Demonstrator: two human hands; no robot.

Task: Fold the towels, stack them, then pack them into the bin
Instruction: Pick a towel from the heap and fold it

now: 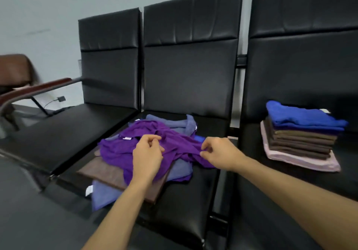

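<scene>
While left hand point(148, 151) and right hand point(219, 153) pinch the purple towel point(116, 149), a folded stack point(302, 139) sits nearby.

Row of three black padded seats point(189, 75); brown chair point(13, 69) far left; wood-topped armrest point(38, 89) beside it; plug and cable point(60, 99) behind.

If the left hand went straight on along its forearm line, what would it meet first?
Left hand would push into the bunched purple towel right ahead of its fingers; past that, likely the grey-blue towel, then the chair backrest. Depth is uncertain.
</scene>
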